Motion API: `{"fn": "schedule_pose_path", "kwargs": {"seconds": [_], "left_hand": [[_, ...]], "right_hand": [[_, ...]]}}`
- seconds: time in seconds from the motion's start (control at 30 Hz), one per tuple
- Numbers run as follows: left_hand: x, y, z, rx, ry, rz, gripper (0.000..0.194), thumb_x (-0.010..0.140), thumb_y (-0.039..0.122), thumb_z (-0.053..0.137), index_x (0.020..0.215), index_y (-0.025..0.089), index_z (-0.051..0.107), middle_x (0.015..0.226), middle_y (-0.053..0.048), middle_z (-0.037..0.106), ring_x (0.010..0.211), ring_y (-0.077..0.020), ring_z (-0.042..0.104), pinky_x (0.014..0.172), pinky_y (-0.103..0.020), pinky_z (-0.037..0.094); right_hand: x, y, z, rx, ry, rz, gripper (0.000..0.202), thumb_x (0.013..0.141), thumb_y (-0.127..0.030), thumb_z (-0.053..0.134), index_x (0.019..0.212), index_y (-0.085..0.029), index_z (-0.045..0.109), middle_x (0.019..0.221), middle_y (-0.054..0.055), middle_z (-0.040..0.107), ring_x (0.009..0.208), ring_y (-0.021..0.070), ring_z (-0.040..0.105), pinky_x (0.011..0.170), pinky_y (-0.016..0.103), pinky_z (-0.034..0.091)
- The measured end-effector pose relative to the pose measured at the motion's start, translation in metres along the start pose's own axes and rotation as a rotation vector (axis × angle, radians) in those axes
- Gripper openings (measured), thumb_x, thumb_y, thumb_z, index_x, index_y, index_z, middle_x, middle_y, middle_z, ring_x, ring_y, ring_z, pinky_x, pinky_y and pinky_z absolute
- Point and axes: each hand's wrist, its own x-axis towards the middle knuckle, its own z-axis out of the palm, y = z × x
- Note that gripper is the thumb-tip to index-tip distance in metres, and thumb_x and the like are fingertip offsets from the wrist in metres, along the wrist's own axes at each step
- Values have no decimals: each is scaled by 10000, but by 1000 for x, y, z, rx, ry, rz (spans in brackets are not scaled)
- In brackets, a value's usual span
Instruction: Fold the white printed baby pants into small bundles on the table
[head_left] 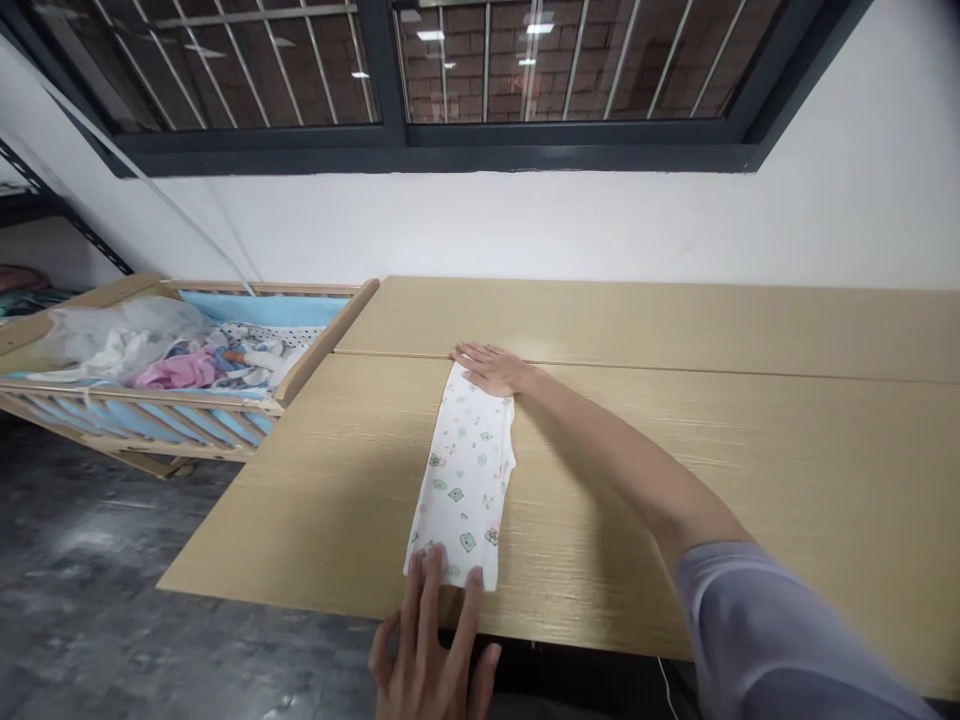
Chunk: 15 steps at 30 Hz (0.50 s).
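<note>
A small white garment point(465, 470) with green and pink prints lies flat on the wooden table point(315, 500). It looks like baby pants folded lengthwise, with a small point jutting from its right edge. My right hand point(491, 368) rests palm down over the far end, fingers stretched to the left, and covers that end. At the near end, my left hand point(431, 640) touches the hem with spread fingertips; its wrist is cut off by the bottom of the view. Neither hand grips the cloth.
Left of the table stands a wooden crib point(330, 345) with blue lining, holding a pink cloth point(180, 370), other clothes and a clear plastic bag point(135, 325). A barred window point(450, 150) is behind. A white cord point(666, 685) hangs below the near edge.
</note>
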Motion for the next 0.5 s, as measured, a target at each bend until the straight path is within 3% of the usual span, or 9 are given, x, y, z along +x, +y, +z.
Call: {"fn": "schedule_pose_path", "kwargs": {"seconds": [0.13, 0.23, 0.3, 0.4, 0.5], "left_hand": [[4, -5, -4, 60, -11, 81, 488, 922, 368, 617, 1403, 311, 561, 1435, -137, 603, 1266, -289, 605, 905, -397, 371], [14, -19, -8, 12, 2, 134, 447, 925, 264, 582, 1371, 244, 572, 1370, -110, 658, 1225, -253, 624, 894, -368, 374], [23, -33, -10, -56, 10, 138, 396, 939, 261, 566, 1335, 246, 581, 1316, -78, 693, 1176, -231, 642, 915, -368, 360], [35, -55, -12, -152, -25, 166, 368, 952, 224, 558, 1318, 251, 576, 1314, -73, 687, 1168, -219, 636, 957, -368, 351], [37, -67, -11, -210, -87, 290, 387, 951, 212, 574, 1338, 224, 570, 1332, -87, 673, 1192, -215, 619, 980, -349, 361]], "right_hand": [[-7, -20, -10, -53, 98, -41, 624, 1050, -436, 303, 1597, -139, 268, 1674, 135, 185, 1555, 283, 153, 1262, 508, 135], [-37, -63, -22, -6, 268, -95, 569, 1043, -346, 358, 1543, -75, 351, 1637, 207, 276, 1519, 306, 265, 1234, 518, 235], [-71, -101, -31, 82, 302, -146, 458, 1043, -290, 371, 1445, -107, 487, 1526, 201, 458, 1399, 283, 452, 1156, 498, 381], [-134, -156, -37, 251, 124, -281, 356, 1061, -286, 378, 1282, -165, 628, 1252, 111, 672, 1141, 196, 632, 995, 385, 531], [-194, -196, -27, 233, 27, -339, 368, 1041, -341, 449, 1321, -166, 612, 1286, 93, 675, 1170, 190, 633, 1047, 367, 503]]}}
